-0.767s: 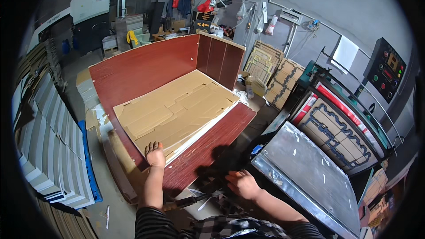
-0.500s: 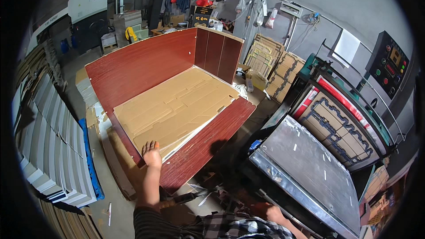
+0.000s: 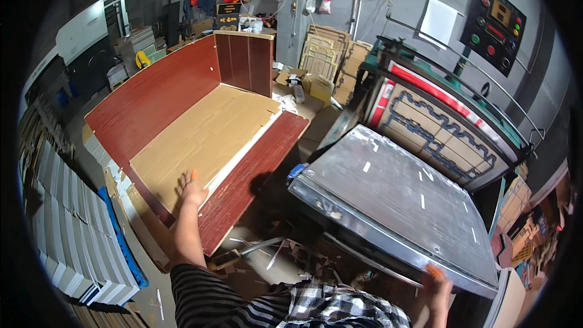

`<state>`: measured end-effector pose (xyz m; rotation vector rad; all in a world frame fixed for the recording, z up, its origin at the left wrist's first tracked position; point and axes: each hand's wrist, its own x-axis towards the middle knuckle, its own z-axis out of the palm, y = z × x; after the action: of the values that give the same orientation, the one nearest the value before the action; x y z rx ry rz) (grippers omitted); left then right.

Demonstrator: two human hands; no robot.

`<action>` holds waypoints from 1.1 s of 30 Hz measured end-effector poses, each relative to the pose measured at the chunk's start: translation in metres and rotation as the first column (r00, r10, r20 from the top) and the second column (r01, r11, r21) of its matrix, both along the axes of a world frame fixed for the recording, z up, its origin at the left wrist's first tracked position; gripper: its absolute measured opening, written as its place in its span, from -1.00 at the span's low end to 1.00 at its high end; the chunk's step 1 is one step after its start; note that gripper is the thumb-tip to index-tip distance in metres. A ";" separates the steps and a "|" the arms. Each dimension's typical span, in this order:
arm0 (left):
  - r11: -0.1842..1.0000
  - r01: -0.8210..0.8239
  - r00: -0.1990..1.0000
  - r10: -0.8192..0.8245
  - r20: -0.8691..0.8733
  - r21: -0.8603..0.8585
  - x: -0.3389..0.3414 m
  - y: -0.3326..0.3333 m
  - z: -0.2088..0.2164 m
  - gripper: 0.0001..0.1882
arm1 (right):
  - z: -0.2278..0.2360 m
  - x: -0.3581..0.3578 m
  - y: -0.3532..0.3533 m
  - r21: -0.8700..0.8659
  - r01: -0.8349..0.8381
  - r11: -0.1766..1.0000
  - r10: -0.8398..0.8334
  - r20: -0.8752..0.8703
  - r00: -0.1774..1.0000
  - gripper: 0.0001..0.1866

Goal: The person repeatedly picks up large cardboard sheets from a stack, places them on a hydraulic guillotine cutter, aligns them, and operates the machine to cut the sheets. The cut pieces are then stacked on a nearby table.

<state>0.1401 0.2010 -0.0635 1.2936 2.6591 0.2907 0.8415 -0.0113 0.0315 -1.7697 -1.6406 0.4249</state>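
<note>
My left hand [image 3: 192, 192] is over the near corner of a stack of brown cardboard sheets [image 3: 206, 133], its fingers spread, with orange at one fingertip. Whether it touches the top sheet I cannot tell. The stack lies between dark red boards [image 3: 164, 85] at the back and far end and a red board [image 3: 252, 167] along the near side. My right hand [image 3: 438, 284] is by the front edge of a worn metal press bed [image 3: 395, 188]; its fingers are curled, with orange at the tips. Anything within them is hidden.
Behind the bed stands the press's raised plate with a cutting die [image 3: 443, 133]; a control panel [image 3: 495, 27] hangs at right. Stacked grey-white sheets [image 3: 79, 225] stand at left on a blue pallet [image 3: 124, 240]. Scraps [image 3: 310, 261] and a metal bar [image 3: 261, 247] are below me.
The view has swung right toward the press. My right hand has moved right to the bed's front edge. My left hand has opened its fingers wider and reaches a little further over the stack.
</note>
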 end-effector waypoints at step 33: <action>0.051 0.923 0.135 -0.972 -0.195 0.381 0.506 0.011 0.086 -0.68 | -0.102 0.391 -0.348 0.364 0.787 0.498 -0.658 0.749 0.070 -0.53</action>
<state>0.6462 0.2120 0.0222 2.7153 0.9983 0.6818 1.2329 -0.3597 -0.0707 -2.8747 -0.8517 -1.0253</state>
